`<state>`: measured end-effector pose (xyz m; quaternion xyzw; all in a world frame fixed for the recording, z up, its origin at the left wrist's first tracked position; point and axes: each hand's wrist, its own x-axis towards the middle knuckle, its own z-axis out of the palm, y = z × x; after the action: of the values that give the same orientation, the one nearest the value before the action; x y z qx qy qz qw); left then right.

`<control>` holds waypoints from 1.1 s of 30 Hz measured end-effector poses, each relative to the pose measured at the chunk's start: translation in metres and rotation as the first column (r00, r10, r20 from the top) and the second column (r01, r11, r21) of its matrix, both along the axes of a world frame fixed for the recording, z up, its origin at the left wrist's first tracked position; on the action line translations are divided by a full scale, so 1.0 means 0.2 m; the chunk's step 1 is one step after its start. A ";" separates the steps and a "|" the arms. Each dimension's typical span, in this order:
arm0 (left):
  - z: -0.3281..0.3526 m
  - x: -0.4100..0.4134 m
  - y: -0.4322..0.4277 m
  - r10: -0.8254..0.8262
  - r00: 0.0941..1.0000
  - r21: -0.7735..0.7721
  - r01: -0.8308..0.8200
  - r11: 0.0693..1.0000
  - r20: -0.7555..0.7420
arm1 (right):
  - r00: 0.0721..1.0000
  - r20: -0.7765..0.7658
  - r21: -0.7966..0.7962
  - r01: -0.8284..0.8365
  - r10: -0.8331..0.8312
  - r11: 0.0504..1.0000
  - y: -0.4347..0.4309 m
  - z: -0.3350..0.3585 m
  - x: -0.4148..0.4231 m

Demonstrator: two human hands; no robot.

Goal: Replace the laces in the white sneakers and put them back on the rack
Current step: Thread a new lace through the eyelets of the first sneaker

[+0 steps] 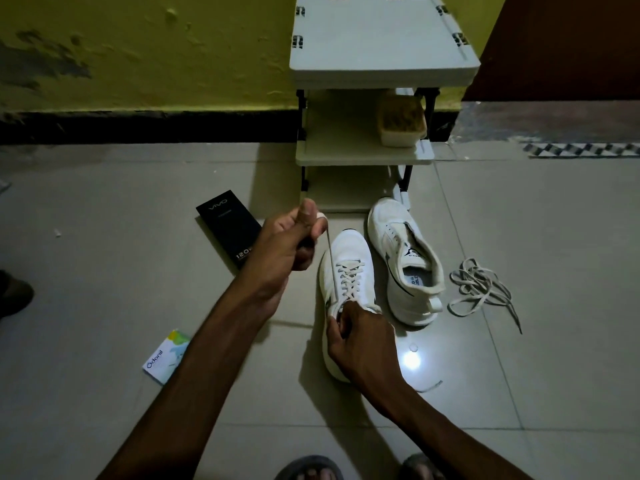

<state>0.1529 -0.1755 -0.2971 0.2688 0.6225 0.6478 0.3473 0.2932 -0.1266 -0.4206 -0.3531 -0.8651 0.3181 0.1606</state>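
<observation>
A white sneaker (348, 252) stands on the floor in front of me, toe pointing away, with a white lace (349, 277) crossed through its eyelets. My left hand (287, 242) is raised left of the toe and grips one lace end, pulled taut up from the shoe. My right hand (360, 337) grips the sneaker at its collar and tongue, hiding the heel. A second white sneaker (403, 258) without a lace lies just to the right. A loose tangle of greyish laces (481, 289) lies on the tiles further right. The white shoe rack (363, 152) stands behind the shoes.
A lidded tub (401, 124) sits on the rack's middle shelf. A black phone box (228, 226) lies left of my left hand, a small Odonil packet (166, 356) nearer me on the left. Sandalled feet (308, 469) show at the bottom edge. A yellow wall rises behind.
</observation>
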 end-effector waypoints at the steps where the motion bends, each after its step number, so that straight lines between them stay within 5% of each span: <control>1: 0.00 0.01 0.00 0.004 0.999 0.037 -0.006 0.999 0.054 | 1.000 0.010 0.001 -0.009 0.009 1.000 0.00 0.00 0.00; 5: 0.00 0.01 -0.01 0.012 0.997 -0.051 -0.008 0.999 0.082 | 0.999 0.001 -0.034 -0.036 0.036 0.999 0.01 0.00 0.01; 8: 0.01 -0.01 0.00 0.040 0.985 -0.394 -0.105 0.913 -0.171 | 0.996 -0.070 -0.099 -0.057 0.050 0.993 0.04 0.00 0.03; 11: -0.03 -0.03 -0.03 0.034 0.912 -0.526 -0.266 0.808 -0.409 | 0.970 -0.225 -0.185 0.049 -0.091 0.982 0.08 0.07 0.07; 13: -0.07 -0.02 -0.04 0.051 0.901 -0.500 -0.286 0.817 -0.431 | 0.949 -0.275 -0.169 0.112 -0.156 0.979 0.13 0.11 0.09; 17: -0.08 0.00 -0.06 0.058 0.942 -0.392 -0.192 0.900 -0.329 | 0.999 0.034 -0.114 0.039 -0.035 0.993 0.20 0.13 0.12; 20: -0.07 0.02 -0.04 -0.072 0.857 -0.380 -0.149 0.913 -0.510 | 0.972 0.232 -0.180 0.005 0.037 0.984 0.24 0.11 0.13; 25: -0.03 0.05 -0.02 0.002 0.787 -0.242 -0.191 0.951 -0.617 | 0.890 0.445 -0.114 -0.055 0.100 0.992 0.32 0.20 0.11; 27: -0.01 0.06 -0.01 0.004 0.815 -0.225 -0.164 0.960 -0.579 | 0.888 0.437 -0.201 -0.055 0.140 0.978 0.35 0.29 0.09; 33: 0.10 0.12 0.04 0.035 0.881 -0.182 -0.136 0.974 -0.473 | 0.994 0.066 -0.404 -0.056 0.090 0.913 0.42 0.68 0.05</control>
<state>0.1759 -0.1673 -0.2763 0.3507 0.7636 0.5097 0.1847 0.3029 -0.0422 -0.2846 -0.3589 -0.7998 0.4797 0.0366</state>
